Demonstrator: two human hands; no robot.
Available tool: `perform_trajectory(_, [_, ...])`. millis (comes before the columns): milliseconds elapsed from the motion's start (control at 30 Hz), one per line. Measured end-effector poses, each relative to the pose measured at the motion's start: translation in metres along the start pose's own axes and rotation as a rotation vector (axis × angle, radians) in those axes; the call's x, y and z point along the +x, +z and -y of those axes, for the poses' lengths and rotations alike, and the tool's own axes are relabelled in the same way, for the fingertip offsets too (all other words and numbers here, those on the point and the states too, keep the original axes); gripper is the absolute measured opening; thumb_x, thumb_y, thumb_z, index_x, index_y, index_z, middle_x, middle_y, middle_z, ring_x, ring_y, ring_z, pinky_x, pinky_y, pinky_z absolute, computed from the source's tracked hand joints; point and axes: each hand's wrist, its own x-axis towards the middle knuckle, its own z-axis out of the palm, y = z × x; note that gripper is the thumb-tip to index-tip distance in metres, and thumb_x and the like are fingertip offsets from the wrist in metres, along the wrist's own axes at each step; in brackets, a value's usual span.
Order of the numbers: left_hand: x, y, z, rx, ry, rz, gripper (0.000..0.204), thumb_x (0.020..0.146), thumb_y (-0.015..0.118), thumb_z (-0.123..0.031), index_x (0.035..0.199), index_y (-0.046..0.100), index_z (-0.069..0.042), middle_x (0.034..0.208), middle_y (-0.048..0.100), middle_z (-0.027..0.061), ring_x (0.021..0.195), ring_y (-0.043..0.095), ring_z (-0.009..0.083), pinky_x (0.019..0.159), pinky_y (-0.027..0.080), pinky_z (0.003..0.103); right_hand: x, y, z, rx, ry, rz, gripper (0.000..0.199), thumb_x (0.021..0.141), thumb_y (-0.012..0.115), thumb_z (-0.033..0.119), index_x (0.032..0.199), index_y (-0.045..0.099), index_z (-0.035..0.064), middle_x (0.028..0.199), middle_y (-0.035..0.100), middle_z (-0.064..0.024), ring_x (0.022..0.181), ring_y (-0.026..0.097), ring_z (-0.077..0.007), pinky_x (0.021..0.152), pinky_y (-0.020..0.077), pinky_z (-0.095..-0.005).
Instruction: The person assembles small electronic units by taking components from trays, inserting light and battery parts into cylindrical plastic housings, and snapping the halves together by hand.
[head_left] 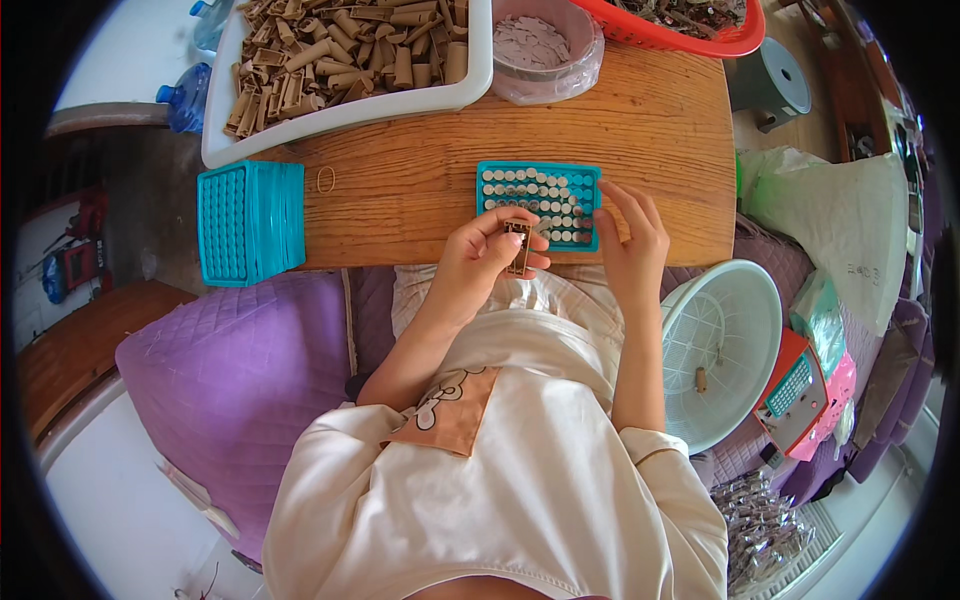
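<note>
In my left hand (pixel 482 250) is a small brown plastic casing (pixel 517 262), its slotted open side turned up, pinched between thumb and fingers. It is held just over the near edge of a teal tray (pixel 597 250). Rows of small silvery-white round discs (pixel 510 189) sit in the tray's round pockets, and some pockets toward the right side show bare teal. At the tray's right edge hovers my right hand (pixel 635 245), fingers stretched and thumb apart from them. I see nothing between its fingertips.
A white bin (pixel 478 85) of brown casings stands at the back left, beside a tub (pixel 550 85) of pale flakes and a red basket (pixel 735 42). Stacked teal trays (pixel 250 225) stand at left near a rubber band (pixel 325 180). Right of me sits a pale basket (pixel 735 330).
</note>
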Motion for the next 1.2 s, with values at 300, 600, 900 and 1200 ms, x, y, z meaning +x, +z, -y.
perform_trajectory(300, [-0.001, 0.004, 0.001, 0.029, -0.018, 0.060, 0.026, 0.084, 0.046, -0.017, 0.105, 0.047, -0.001, 0.087, 0.058, 0.0105, 0.077, 0.060, 0.0178, 0.064, 0.049, 0.026, 0.008, 0.019, -0.006, -0.283, -0.074, 0.039, 0.016, 0.068, 0.061, 0.004, 0.084, 0.061, 0.0043, 0.086, 0.054, -0.0075, 0.077, 0.051, -0.0234, 0.067, 0.0427, -0.0320])
perform_trajectory(600, [-0.001, 0.004, -0.001, 0.034, -0.025, 0.051, 0.031, 0.085, 0.048, -0.022, 0.108, 0.046, -0.002, 0.089, 0.058, 0.0107, 0.077, 0.060, 0.0179, 0.065, 0.050, 0.026, 0.007, 0.018, 0.007, -0.093, -0.057, -0.093, 0.010, 0.067, 0.060, 0.000, 0.076, 0.058, 0.0031, 0.088, 0.051, -0.0099, 0.079, 0.052, -0.0244, 0.067, 0.0432, -0.0318])
perform_trajectory(900, [0.000, 0.011, 0.003, 0.009, 0.024, 0.111, 0.031, 0.086, 0.048, -0.015, 0.112, 0.044, 0.001, 0.091, 0.057, 0.0054, 0.077, 0.056, 0.0101, 0.065, 0.049, 0.022, -0.018, 0.021, 0.038, 0.129, -0.274, -0.112, 0.016, 0.065, 0.062, -0.004, 0.078, 0.057, 0.0019, 0.085, 0.051, -0.0105, 0.077, 0.055, -0.0235, 0.063, 0.0469, -0.0295])
perform_trajectory(1200, [-0.003, 0.015, 0.011, 0.016, -0.100, 0.149, 0.032, 0.086, 0.047, -0.015, 0.113, 0.043, 0.002, 0.086, 0.057, 0.0050, 0.075, 0.056, 0.0092, 0.065, 0.049, 0.022, -0.026, 0.007, 0.027, 0.072, -0.327, 0.002, 0.016, 0.065, 0.060, -0.006, 0.079, 0.057, 0.0014, 0.086, 0.053, -0.0107, 0.073, 0.056, -0.0219, 0.057, 0.0475, -0.0276])
